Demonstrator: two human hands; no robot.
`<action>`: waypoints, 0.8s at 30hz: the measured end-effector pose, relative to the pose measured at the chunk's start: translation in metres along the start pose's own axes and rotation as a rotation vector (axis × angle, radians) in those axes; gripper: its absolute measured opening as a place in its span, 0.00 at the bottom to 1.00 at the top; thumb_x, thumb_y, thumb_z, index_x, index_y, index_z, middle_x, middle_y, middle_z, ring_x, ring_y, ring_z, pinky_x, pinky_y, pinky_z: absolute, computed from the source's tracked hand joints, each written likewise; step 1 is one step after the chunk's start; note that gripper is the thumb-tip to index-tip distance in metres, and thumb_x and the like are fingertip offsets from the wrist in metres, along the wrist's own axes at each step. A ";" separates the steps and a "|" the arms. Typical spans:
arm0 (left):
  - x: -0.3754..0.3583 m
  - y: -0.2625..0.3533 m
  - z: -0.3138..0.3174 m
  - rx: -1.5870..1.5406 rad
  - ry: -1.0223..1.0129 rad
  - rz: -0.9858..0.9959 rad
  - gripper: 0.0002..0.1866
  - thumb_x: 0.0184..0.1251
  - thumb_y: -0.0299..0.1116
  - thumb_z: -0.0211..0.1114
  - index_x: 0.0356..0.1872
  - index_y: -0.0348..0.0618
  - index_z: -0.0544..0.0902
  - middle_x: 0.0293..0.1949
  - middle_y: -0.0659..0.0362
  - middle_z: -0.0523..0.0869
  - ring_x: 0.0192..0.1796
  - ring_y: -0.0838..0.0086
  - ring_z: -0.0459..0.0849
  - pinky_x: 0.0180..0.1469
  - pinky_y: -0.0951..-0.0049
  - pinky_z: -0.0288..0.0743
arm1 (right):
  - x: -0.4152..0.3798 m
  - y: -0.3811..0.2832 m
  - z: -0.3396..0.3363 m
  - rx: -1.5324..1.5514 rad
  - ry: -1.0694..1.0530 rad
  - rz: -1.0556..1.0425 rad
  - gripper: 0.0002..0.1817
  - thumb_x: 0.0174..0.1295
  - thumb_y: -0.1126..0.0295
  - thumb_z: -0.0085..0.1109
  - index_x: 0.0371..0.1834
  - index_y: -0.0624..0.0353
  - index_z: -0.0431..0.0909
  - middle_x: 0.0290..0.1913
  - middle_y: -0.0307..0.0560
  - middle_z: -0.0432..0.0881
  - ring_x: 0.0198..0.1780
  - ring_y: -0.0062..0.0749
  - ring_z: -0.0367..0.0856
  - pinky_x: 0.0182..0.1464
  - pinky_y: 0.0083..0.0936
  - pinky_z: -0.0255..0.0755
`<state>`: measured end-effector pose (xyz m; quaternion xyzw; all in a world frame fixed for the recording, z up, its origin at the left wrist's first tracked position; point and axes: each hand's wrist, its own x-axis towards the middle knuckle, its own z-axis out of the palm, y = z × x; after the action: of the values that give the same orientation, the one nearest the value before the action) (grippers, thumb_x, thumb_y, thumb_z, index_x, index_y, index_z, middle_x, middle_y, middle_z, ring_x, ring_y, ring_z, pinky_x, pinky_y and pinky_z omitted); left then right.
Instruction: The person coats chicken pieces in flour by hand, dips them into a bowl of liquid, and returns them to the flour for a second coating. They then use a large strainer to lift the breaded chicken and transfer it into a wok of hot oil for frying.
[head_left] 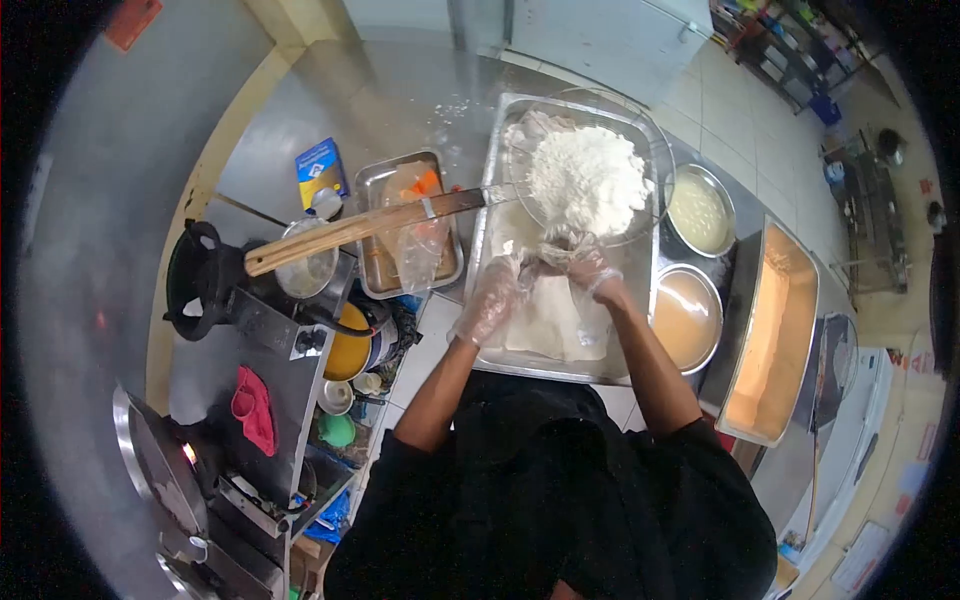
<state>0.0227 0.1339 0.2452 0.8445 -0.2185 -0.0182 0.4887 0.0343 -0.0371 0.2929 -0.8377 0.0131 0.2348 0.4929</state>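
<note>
A large metal tray (486, 235) with flour in it lies in front of me. Across its far part rests a round wire strainer (668, 150) heaped with white flour (585, 180), its long wooden handle (350, 235) reaching left. My left hand (492, 300) and my right hand (592, 268), both in clear plastic gloves, meet at the strainer's near edge. Their fingers are bent together around a small, floury, greyish lump (560, 245); what it is I cannot tell. Under the hands, more flour (550, 315) covers the tray's bottom.
Right of the tray stand two bowls of pale liquid (700, 210) (686, 320) and a deep rectangular pan (770, 340). At left are a small tray with a plastic bag (415, 235), a blue-yellow packet (322, 172) and a pot (305, 270). A lit burner (188, 453) is at lower left.
</note>
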 end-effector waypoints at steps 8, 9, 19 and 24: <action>-0.056 -0.001 -0.012 0.859 -0.103 0.229 0.20 0.57 0.27 0.51 0.51 0.29 0.67 0.42 0.49 0.74 0.40 0.56 0.76 0.40 0.66 0.71 | 0.069 0.023 0.065 1.205 -0.160 0.081 0.17 0.61 0.62 0.49 0.49 0.59 0.71 0.47 0.44 0.75 0.47 0.30 0.73 0.46 0.24 0.70; -0.055 0.008 -0.019 0.505 0.012 0.222 0.21 0.56 0.27 0.51 0.52 0.29 0.67 0.43 0.49 0.75 0.41 0.57 0.76 0.42 0.67 0.71 | 0.095 0.024 0.074 1.233 -0.083 0.100 0.17 0.61 0.55 0.48 0.43 0.57 0.72 0.38 0.39 0.75 0.37 0.26 0.72 0.40 0.26 0.70; -0.092 0.022 -0.080 -0.620 0.109 -0.320 0.16 0.61 0.26 0.55 0.50 0.32 0.69 0.45 0.53 0.77 0.46 0.71 0.77 0.50 0.77 0.71 | 0.126 -0.040 0.098 1.366 0.209 0.005 0.14 0.60 0.63 0.42 0.35 0.62 0.74 0.33 0.47 0.76 0.33 0.37 0.72 0.41 0.32 0.69; -0.169 0.014 -0.114 -0.932 0.352 -0.396 0.16 0.61 0.29 0.56 0.48 0.33 0.70 0.45 0.53 0.77 0.46 0.72 0.77 0.51 0.74 0.70 | 0.118 0.013 0.123 1.555 0.548 -0.069 0.11 0.60 0.68 0.40 0.34 0.59 0.73 0.31 0.45 0.75 0.32 0.31 0.73 0.35 0.26 0.72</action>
<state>-0.1070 0.2862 0.2860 0.5533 0.0614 -0.0631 0.8283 0.0895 0.0833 0.1843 -0.2848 0.2659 -0.0691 0.9184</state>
